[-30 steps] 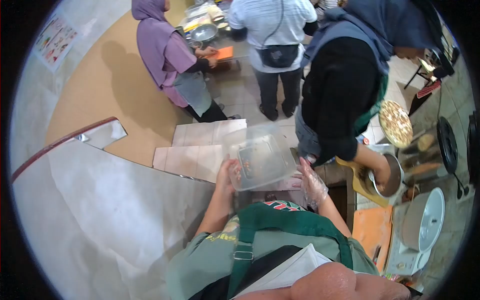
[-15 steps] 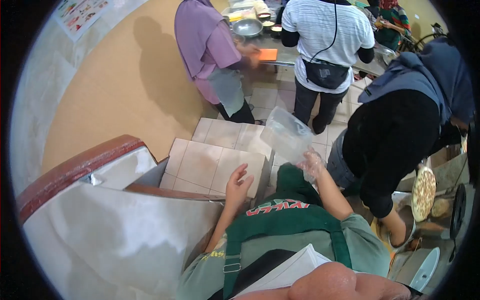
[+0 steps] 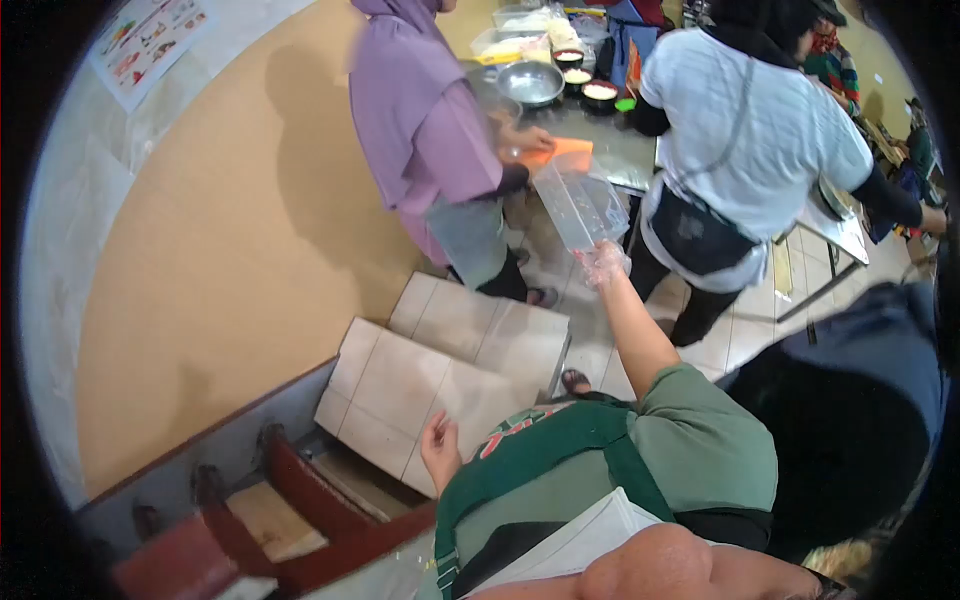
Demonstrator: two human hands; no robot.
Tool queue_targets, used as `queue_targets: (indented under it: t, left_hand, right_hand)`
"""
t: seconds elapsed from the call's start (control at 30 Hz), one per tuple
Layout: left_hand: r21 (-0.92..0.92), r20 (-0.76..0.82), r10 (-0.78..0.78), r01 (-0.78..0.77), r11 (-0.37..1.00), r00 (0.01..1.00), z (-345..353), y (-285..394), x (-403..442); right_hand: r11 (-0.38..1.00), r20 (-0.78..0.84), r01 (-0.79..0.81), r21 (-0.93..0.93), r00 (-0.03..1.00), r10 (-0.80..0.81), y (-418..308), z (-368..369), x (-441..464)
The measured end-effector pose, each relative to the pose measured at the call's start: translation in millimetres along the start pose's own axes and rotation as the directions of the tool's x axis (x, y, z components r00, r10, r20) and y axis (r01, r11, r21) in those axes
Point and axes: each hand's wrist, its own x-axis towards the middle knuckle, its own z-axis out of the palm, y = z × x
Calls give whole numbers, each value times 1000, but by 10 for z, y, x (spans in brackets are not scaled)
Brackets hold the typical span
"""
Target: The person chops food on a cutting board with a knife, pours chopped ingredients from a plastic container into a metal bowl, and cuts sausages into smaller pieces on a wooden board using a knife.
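The right hand (image 3: 605, 265), fingers gripping the clear container (image 3: 572, 208), has reached out toward one o'clock, bringing it nearer the bench (image 3: 622, 165), borne one-handed; the left hand (image 3: 440, 450), empty, loosely curled, sits toward seven.

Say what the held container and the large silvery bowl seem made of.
The container: likely clear plastic, smooth; the background shows through its walls.
The large silvery bowl: probably metal, fairly shiny, judging by its grey sheen and bright highlights, though not certain.
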Motion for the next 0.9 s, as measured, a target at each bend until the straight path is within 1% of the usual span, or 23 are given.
queue_targets:
  t: [0.07,0.1,0.17,0.2,0.27,0.3,0.37,0.4,0.43,0.5,0.53,0.57,0.6,0.63,0.67,0.7,0.73,0.77,0.8,0.83,0.87,0.9]
  left_hand:
    - [-74,-131,-93,84,994,987,227,21,298]
    - [-76,-128,-98,89,993,987,330,47,463]
    - [-36,-64,-110,108,993,992,553,33,665]
    - [-29,-59,-119,118,993,991,684,75,769]
    - [68,7,-140,139,988,990,927,188,930]
    - [77,12,-143,142,987,990,1029,209,1023]
    - [186,31,-132,124,975,991,1139,169,1174]
    - [206,37,-150,139,969,988,1218,198,1199]
    - [214,37,-154,143,966,987,1290,225,1220]
    - [259,76,-254,227,939,964,1434,301,1278]
    - [317,94,-268,227,921,959,1484,327,1307]
    - [325,88,-270,229,918,959,1543,345,1342]
    - [335,95,-290,244,910,952,1560,314,1388]
    - [346,100,-314,263,901,944,1583,316,1395]
    - [353,98,-322,270,896,941,1594,283,1422]
    - [377,111,-300,239,895,947,1613,223,1463]
    - [399,129,-276,205,894,953,1628,189,1491]
    - [403,139,-277,201,893,951,1663,197,1519]
    - [384,160,-254,177,906,954,1707,210,1546]
    - [362,189,-228,148,920,955,1758,218,1578]
    - [360,221,-222,132,924,950,1805,216,1604]
    - [353,239,-225,131,926,945,1854,215,1623]
  right_hand:
    - [998,-27,-34,-59,999,32,-156,-1,492]
    - [998,-32,-32,-62,999,30,-234,78,681]
    - [995,-168,31,-99,985,-47,-409,40,995]
    - [995,-181,28,-98,982,-45,-505,49,1169]
    - [993,-263,-33,-116,965,1,-768,79,1460]
    - [993,-271,-36,-110,963,4,-857,79,1622]
    - [969,-230,137,-205,956,-184,-945,73,1917]
    - [965,-272,108,-241,946,-174,-1058,111,2045]
    - [966,-279,101,-238,945,-168,-1125,139,2161]
    - [911,-327,87,-402,916,-232,-1258,227,2405]
    - [909,-298,60,-412,934,-197,-1293,160,2679]
    - [911,-301,52,-408,935,-188,-1285,1,3137]
    - [823,-269,115,-556,912,-309,-1213,-199,3644]
    - [706,-218,164,-689,882,-418,-1249,-43,3478]
    - [815,-272,55,-577,928,-255,-1361,41,3244]
    - [815,-281,46,-577,926,-251,-1325,-113,3392]
    - [654,-183,92,-751,922,-340,-1241,-279,3565]
    - [456,-67,139,-879,911,-407,-1140,-455,3693]
    - [232,57,177,-956,893,-447,-1049,-685,3768]
    - [-6,182,203,-979,867,-463,-909,-852,3803]
    - [-244,301,208,-947,838,-455,-737,-1033,3771]
    - [-465,400,183,-866,812,-424,-882,-1275,3855]
